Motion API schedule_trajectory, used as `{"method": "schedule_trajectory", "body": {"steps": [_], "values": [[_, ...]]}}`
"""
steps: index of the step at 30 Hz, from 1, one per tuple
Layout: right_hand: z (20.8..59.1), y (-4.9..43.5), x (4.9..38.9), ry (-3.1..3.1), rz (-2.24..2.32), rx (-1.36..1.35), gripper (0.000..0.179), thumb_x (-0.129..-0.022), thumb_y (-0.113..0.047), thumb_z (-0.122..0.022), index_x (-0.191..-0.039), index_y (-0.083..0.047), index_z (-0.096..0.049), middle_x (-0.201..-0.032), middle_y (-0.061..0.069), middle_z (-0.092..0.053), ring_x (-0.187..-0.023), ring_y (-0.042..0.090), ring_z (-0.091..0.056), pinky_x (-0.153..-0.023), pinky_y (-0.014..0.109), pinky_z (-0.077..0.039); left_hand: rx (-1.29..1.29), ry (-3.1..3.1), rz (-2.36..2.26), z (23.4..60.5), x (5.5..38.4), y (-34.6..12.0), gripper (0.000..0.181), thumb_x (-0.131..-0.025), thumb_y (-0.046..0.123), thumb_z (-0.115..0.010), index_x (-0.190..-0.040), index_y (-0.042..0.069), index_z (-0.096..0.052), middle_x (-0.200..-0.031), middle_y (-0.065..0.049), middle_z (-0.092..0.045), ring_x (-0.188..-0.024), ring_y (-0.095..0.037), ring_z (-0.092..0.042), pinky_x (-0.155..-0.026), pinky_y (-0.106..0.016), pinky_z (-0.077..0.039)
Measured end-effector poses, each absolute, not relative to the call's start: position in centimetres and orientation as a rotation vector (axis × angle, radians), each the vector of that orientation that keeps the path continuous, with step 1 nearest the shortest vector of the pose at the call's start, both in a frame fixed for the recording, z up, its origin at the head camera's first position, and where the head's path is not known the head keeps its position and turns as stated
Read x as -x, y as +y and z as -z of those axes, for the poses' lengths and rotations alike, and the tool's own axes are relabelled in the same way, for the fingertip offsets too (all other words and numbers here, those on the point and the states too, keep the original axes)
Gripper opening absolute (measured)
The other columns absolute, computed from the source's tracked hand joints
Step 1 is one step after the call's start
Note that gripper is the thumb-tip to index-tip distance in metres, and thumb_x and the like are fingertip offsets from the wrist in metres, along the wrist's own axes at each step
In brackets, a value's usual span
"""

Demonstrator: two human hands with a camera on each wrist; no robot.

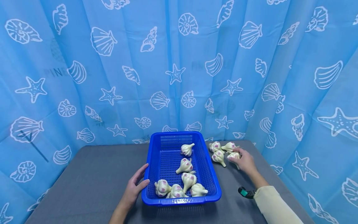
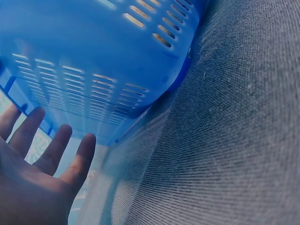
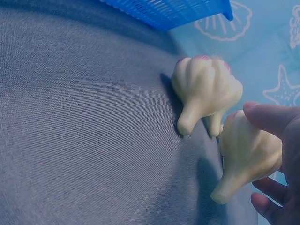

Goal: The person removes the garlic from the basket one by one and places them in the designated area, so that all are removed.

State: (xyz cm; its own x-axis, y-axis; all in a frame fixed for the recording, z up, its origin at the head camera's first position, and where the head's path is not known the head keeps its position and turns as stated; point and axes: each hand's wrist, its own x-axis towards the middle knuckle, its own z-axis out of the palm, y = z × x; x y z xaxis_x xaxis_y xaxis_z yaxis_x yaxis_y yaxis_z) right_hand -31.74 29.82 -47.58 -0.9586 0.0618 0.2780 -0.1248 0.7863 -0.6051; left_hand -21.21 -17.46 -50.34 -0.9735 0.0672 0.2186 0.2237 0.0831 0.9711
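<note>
A blue perforated plastic basket (image 1: 156, 201) stands in the middle of the table in the head view, with several garlic bulbs (image 1: 184, 165) lying in its front and right part. At its left side is my left hand (image 1: 134, 186), thumb and fingers spread against the rim. The left wrist view shows those fingers (image 2: 56, 150) nearly straight beside the slotted wall. To the right of the basket, my right hand (image 1: 246, 163) pinches a garlic bulb (image 1: 233, 156) between thumb and fingers. Its stem points down in the right wrist view. Three more bulbs (image 1: 218, 156) lie close by on the table.
Grey cloth covers the table (image 1: 112, 168). A blue curtain (image 1: 173, 87) with white shell prints hangs behind and along both sides. Below the right wrist shows a black strap with a green piece (image 1: 243, 192).
</note>
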Motion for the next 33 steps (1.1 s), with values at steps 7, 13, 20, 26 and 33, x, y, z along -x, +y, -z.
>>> {"method": "schedule_trajectory", "body": {"steps": [7, 13, 20, 26, 33], "values": [[48.2, 29.8, 32.1, -2.697, -0.921, -0.037, 0.053, -0.082, -0.022, -0.077, -0.124, 0.003, -0.058, -0.127, 0.031, -0.054, -0.120, 0.049, -0.046, -0.098, 0.060, -0.035, 0.313, -2.210, 2.036, 50.5, 21.2, -17.5, 0.054, -0.095, 0.020, -0.060, -0.147, 0.017, -0.043, -0.150, -0.015, -0.040, -0.132, -0.043, -0.039, -0.100, -0.064, -0.035], [48.7, 29.8, 32.3, -2.676, -0.898, -0.046, 0.052, -0.080, -0.021, -0.079, -0.121, 0.004, -0.059, -0.124, 0.032, -0.055, -0.117, 0.051, -0.047, -0.097, 0.061, -0.036, 0.326, -2.207, 2.035, 50.4, 21.1, -17.5, 0.054, -0.096, 0.020, -0.060, -0.147, 0.016, -0.043, -0.150, -0.015, -0.040, -0.132, -0.043, -0.039, -0.101, -0.064, -0.035], [49.3, 29.8, 32.5, -2.658, -0.893, -0.064, 0.054, -0.079, -0.021, -0.079, -0.122, 0.005, -0.058, -0.124, 0.032, -0.055, -0.117, 0.050, -0.047, -0.097, 0.060, -0.036, 0.322, -2.210, 2.040, 50.3, 21.1, -17.5, 0.053, -0.096, 0.020, -0.060, -0.146, 0.016, -0.044, -0.150, -0.015, -0.040, -0.132, -0.042, -0.040, -0.101, -0.064, -0.035], [49.7, 29.8, 32.5, -2.642, -0.897, -0.073, 0.057, -0.080, -0.021, -0.079, -0.125, 0.006, -0.056, -0.125, 0.033, -0.053, -0.119, 0.050, -0.046, -0.098, 0.060, -0.035, 0.311, -2.219, 2.030, 50.4, 21.1, -17.5, 0.054, -0.095, 0.021, -0.060, -0.147, 0.017, -0.043, -0.150, -0.014, -0.040, -0.132, -0.043, -0.040, -0.100, -0.064, -0.035], [50.0, 29.8, 32.5, -2.624, -0.920, -0.065, 0.058, -0.080, -0.020, -0.079, -0.125, 0.006, -0.056, -0.125, 0.033, -0.054, -0.119, 0.050, -0.046, -0.098, 0.059, -0.036, 0.286, -2.230, 2.033, 50.3, 21.2, -17.5, 0.054, -0.095, 0.024, -0.060, -0.146, 0.021, -0.044, -0.150, -0.012, -0.041, -0.133, -0.042, -0.039, -0.101, -0.064, -0.034]]}}
